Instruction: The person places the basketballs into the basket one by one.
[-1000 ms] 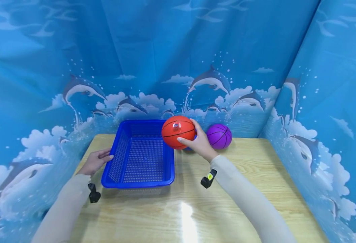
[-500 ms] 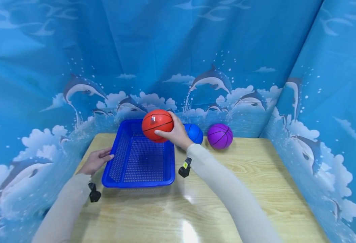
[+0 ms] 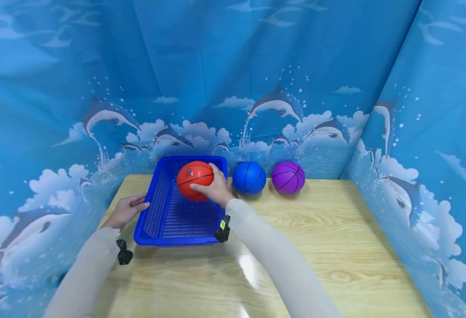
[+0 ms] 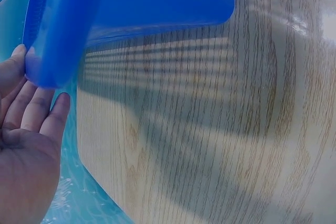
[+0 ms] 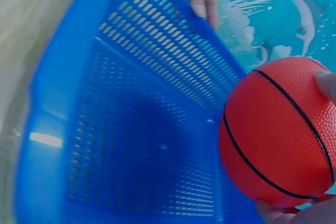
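Note:
My right hand [image 3: 214, 187] grips a red toy basketball [image 3: 193, 180] with black lines, thumb on the near side and fingers over the far right side. The ball is over the back part of a blue perforated plastic basket [image 3: 189, 240]. In the right wrist view the red ball [image 5: 275, 135] overlaps the basket's far end. My left hand [image 3: 126, 211] pinches the basket's left rim between thumb and fingers. The left wrist view shows that hand [image 4: 31, 129] at the rim, with the basket's wall [image 4: 157, 3] rising above the wooden table.
A blue basketball [image 3: 249, 178] stands just right of the basket, and a purple basketball [image 3: 288, 178] sits beside it, both near the back edge of the wooden table [image 3: 328, 238]. A dolphin-printed blue curtain [image 3: 217, 88] hangs behind and on both sides.
The right hand has carried the red ball leftward from beside the blue ball, then lower over the basket. The blue ball is now in full view. The left hand and basket have stayed put.

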Tool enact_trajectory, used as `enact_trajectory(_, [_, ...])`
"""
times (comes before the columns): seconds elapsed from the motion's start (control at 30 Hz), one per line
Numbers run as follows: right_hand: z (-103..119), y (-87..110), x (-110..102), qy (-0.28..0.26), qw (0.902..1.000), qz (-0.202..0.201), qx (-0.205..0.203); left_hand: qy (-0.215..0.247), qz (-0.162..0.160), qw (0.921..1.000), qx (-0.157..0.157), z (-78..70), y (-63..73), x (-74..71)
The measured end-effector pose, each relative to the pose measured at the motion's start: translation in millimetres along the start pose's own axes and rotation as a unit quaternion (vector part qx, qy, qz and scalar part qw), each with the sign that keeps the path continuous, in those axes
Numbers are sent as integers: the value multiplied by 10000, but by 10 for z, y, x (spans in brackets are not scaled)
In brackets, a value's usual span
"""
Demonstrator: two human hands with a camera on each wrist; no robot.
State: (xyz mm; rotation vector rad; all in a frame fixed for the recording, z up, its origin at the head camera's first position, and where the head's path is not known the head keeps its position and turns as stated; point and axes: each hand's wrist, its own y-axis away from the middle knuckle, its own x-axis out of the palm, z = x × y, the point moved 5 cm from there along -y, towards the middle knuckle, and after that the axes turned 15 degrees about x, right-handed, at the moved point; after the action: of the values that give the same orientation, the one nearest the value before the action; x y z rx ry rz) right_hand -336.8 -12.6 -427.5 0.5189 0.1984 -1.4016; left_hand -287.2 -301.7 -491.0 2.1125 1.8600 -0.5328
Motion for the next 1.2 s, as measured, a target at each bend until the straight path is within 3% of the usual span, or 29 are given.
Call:
enact_trajectory(0.33, [-226, 17, 257, 521, 9984, 199, 123, -10, -47, 10000, 49, 0, 11, -26])
enact_trajectory(0.43, [-252, 17, 278, 600, 9978, 187, 215, -4, -56, 10000, -9, 10, 8, -30])
enact_trajectory(0.63, [-287, -1, 328, 1265, 9917, 115, 190, 3, -7, 10000, 47, 10, 1, -17])
enact_trajectory(0.93, [-304, -2, 345, 1550, 9867, 139, 461, -36, 10, 9999, 125, -18, 11, -1])
enact_trajectory(1.07, [-316, 0, 346, 1833, 9822, 208, 367, 10, 8, 9998, 190, -24, 16, 2])
enact_trajectory(1.2, [-315, -12, 317, 1735, 9846, 162, 174, -2, 9, 9998, 182, -25, 18, -1])
